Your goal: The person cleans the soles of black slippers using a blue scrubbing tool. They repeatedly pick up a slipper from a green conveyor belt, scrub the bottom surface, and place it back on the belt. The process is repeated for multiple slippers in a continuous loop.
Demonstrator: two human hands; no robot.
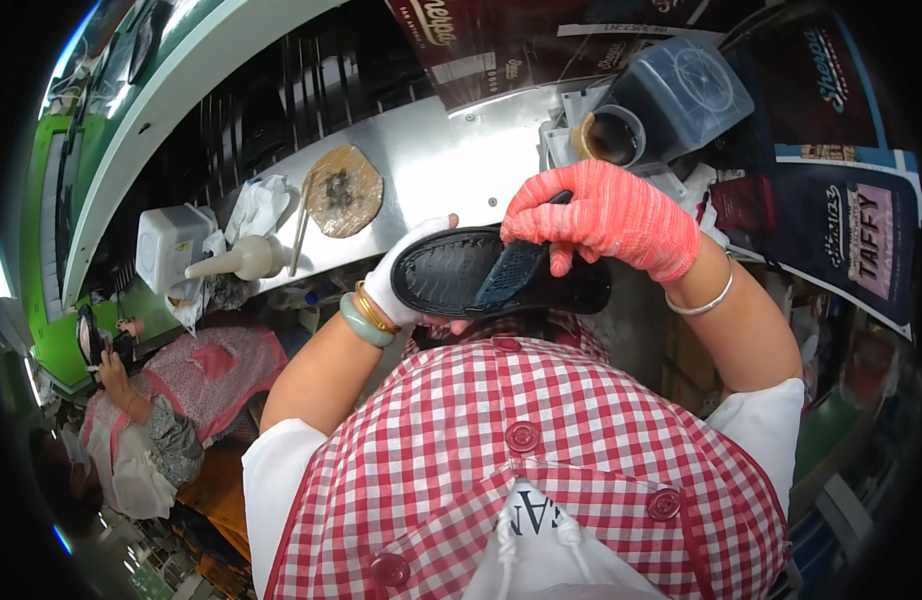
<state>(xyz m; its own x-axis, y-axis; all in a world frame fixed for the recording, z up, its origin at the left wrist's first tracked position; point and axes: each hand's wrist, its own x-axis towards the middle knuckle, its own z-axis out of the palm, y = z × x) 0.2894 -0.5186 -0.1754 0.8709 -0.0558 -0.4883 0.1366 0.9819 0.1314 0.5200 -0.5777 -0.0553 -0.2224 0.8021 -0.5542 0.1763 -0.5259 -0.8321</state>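
Note:
My left hand point(390, 283), in a white glove with the fingertips bare, is closed round the left end of a black shoe sole point(436, 272). The sole lies sideways before my chest, with a stitched-looking line along its edge. Over its middle is my right hand point(606, 218), in a coral knit glove, pinching a dark brush-like tool point(511, 272). The tool slants down to the left, and its broad, bluish, textured end rests on the sole. Its black upper end sticks out above my fingers. The right end of the sole passes below my right hand.
On the metal bench point(431, 140) stand a white squeeze bottle point(243, 259), a white container point(171, 245), a plastic-wrapped round thing point(344, 192) with a stick beside it, and a cup of dark liquid point(613, 136). A clear plastic box point(689, 95) is behind the cup. Another person point(181, 400) works at left.

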